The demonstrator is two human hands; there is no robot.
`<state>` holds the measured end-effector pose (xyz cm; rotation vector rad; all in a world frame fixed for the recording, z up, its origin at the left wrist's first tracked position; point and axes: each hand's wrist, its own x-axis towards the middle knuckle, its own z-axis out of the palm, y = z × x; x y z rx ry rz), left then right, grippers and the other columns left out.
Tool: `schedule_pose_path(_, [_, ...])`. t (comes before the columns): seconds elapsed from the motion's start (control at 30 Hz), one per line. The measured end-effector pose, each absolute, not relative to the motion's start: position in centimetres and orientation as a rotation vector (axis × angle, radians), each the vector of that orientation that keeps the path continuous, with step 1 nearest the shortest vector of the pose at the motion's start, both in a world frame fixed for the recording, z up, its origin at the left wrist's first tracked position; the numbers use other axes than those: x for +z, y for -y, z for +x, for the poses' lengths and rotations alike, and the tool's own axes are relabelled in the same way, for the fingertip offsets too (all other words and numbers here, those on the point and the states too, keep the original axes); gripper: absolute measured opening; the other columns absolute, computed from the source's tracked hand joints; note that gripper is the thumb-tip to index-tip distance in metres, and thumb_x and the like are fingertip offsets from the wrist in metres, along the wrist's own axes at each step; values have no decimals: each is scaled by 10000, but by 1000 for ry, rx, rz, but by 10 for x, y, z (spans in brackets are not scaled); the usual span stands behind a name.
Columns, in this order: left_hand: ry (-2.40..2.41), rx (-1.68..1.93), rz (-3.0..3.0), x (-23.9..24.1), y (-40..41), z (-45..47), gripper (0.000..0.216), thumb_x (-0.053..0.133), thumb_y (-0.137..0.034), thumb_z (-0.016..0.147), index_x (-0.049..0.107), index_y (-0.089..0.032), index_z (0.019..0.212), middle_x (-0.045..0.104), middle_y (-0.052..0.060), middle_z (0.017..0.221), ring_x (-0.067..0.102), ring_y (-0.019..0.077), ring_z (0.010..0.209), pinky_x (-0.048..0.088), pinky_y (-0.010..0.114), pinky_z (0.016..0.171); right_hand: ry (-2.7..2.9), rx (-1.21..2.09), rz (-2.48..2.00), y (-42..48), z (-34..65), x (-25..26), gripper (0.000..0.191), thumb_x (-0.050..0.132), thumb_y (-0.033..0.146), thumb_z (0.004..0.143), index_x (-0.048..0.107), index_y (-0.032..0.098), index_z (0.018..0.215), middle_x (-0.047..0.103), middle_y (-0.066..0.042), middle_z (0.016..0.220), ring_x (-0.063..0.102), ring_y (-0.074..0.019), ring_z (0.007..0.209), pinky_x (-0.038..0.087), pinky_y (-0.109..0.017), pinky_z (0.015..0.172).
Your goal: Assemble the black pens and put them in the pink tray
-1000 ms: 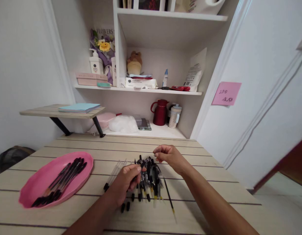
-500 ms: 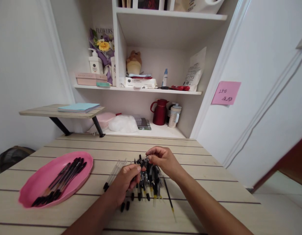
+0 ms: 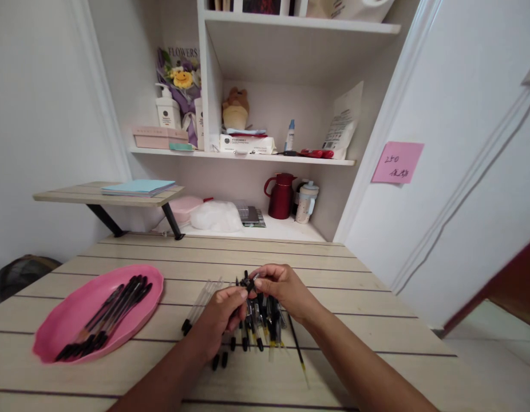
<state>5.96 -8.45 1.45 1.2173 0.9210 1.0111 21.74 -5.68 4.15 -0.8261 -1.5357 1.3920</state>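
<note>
Watching the left hand (image 3: 222, 315) pinch a dark pen piece (image 3: 250, 285) over the heap of pen parts (image 3: 271, 320), while the right hand (image 3: 284, 290) grips a small part (image 3: 256, 278) against it by the fingertips, we think a slip in either pinch could lose it among lookalikes. We cannot make out that small part's shape, and the left fingers hide the dark piece's lower end

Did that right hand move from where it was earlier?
Yes: judged against the red jug, the right hand has shifted left and slightly down in the picture, towards the left hand.
</note>
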Motion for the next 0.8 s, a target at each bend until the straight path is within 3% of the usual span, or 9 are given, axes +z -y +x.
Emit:
schedule_pose_path(0.17, [-946, 1001, 1266, 14, 84, 59, 294, 497, -392, 734, 597, -133, 831, 460, -44, 500, 287, 41, 369, 154, 182, 355, 1480, 1422, -832, 56, 219, 41, 256, 713, 343, 547, 601, 146, 665, 614, 1, 570, 558, -118, 538, 399, -234, 519])
schedule_pose_path(0.33, [-937, 1003, 1275, 14, 85, 58, 294, 480, -391, 748, 594, -137, 843, 461, -44, 504, 278, 42, 377, 156, 181, 360, 1466, 1481, -777, 56, 221, 44, 341, 715, 337, 552, 606, 160, 822, 612, 8, 674, 573, -110, 575, 411, -236, 557])
schedule_pose_path(0.47, [-957, 1007, 1287, 15, 85, 58, 291, 488, -388, 742, 595, -133, 829, 464, -41, 502, 286, 44, 377, 158, 181, 360, 1446, 1414, -826, 57, 219, 42, 278, 725, 327, 536, 577, 147, 687, 588, 16, 583, 562, -113, 550, 399, -226, 526])
schedule_pose_path(0.6, [-952, 1029, 1278, 16, 85, 59, 280, 487, -390, 735, 597, -137, 784, 464, -43, 488, 282, 42, 367, 159, 181, 359, 1429, 1479, -791, 55, 218, 40, 323, 705, 313, 573, 591, 163, 836, 594, 14, 668, 563, -105, 570, 400, -225, 536])
schedule_pose_path(0.73, [-974, 1029, 1258, 16, 85, 60, 270, 512, -388, 717, 595, -138, 775, 467, -43, 483, 289, 44, 365, 153, 182, 355, 1399, 1387, -834, 53, 218, 37, 252, 717, 314, 548, 575, 148, 675, 563, 25, 556, 509, -86, 498, 361, -210, 484])
schedule_pose_path(0.8, [-984, 1025, 1247, 16, 84, 61, 256, 520, -386, 713, 584, -140, 743, 465, -45, 479, 288, 44, 357, 148, 184, 353, 1403, 1399, -843, 54, 217, 37, 283, 728, 311, 528, 565, 159, 703, 565, 30, 563, 529, -99, 512, 368, -216, 490])
